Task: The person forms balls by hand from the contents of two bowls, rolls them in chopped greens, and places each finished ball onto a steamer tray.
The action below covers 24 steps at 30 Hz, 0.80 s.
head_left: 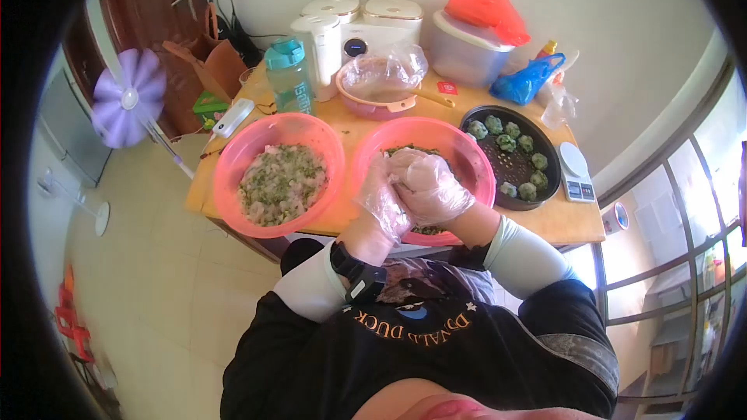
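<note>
My left hand point(383, 201) and my right hand point(433, 187), both in clear plastic gloves, are pressed together over a pink basin point(489, 177). Their fingers are closed around each other, and whatever lies between the palms is hidden. Some dark green chopped mix shows in this basin behind and below the hands. To the left, a second pink basin point(221, 196) holds a pale mix point(280, 185) flecked with chopped greens. A round black perforated pan point(504, 162) at the right carries several green-and-white balls point(506, 142) along its far and right sides.
A kitchen scale point(576, 175) sits right of the pan. Behind the basins are a teal bottle point(289, 82), a plastic-covered bowl point(381, 107), a white appliance point(397, 31), a lidded tub point(467, 50) and a blue bag point(527, 79). A purple fan point(129, 99) stands left of the table.
</note>
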{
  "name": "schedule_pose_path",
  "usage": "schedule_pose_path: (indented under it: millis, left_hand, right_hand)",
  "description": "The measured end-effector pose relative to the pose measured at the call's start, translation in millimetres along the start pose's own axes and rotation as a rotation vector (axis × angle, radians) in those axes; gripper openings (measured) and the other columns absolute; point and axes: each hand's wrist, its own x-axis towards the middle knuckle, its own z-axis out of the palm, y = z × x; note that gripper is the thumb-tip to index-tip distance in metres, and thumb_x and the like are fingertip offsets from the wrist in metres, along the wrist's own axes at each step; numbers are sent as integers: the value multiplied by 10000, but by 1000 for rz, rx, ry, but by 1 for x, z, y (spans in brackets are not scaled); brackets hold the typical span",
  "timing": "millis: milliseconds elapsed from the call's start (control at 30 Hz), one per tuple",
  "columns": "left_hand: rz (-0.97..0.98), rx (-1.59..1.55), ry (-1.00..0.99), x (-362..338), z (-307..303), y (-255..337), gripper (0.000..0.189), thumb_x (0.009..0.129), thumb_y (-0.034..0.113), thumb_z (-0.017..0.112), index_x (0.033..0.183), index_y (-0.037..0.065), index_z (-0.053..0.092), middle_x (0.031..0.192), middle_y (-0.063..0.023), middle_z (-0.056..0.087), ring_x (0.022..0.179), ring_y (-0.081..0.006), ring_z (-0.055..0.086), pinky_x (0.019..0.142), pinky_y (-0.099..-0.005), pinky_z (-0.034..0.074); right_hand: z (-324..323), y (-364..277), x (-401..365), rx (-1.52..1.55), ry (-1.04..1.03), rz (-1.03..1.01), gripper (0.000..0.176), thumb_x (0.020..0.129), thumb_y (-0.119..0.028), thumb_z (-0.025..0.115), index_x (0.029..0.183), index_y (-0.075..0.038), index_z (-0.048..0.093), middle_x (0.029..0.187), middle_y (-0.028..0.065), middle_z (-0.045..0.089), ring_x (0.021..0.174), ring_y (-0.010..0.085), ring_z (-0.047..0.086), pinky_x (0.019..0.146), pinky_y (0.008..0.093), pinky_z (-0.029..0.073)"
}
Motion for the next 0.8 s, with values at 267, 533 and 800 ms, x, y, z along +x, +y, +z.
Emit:
schedule_pose_path:
  millis: [267, 533, 800]
  left_hand:
    - [-1, 92, -10, 6, 6, -1, 330, 909, 237, 464, 1015, 5, 672, 995, -142, 708, 909, -278, 690, 873, -414, 564]
    - [-6, 52, 52, -2, 21, -1, 428, 991, 376, 422, 1097, 14, 625, 1021, -141, 676, 962, -292, 667, 906, -419, 542]
    - [12, -47, 208, -3, 24, -3, 543, 1018, 482, 365, 1191, 9, 569, 1101, -154, 649, 1053, -298, 636, 963, -428, 509]
  right_hand:
    - [-21, -26, 17, -23, -42, 170, 249, 788, -91, 684, 1029, -37, 647, 922, 172, 671, 883, 396, 653, 766, 451, 535]
    - [-17, -25, 17, -18, -39, 153, 358, 756, -124, 685, 1089, -29, 595, 874, 153, 645, 873, 396, 646, 773, 474, 510]
    - [-24, -22, 19, -18, -167, 164, 470, 796, -107, 666, 1255, -29, 610, 992, 157, 680, 933, 366, 667, 796, 431, 540]
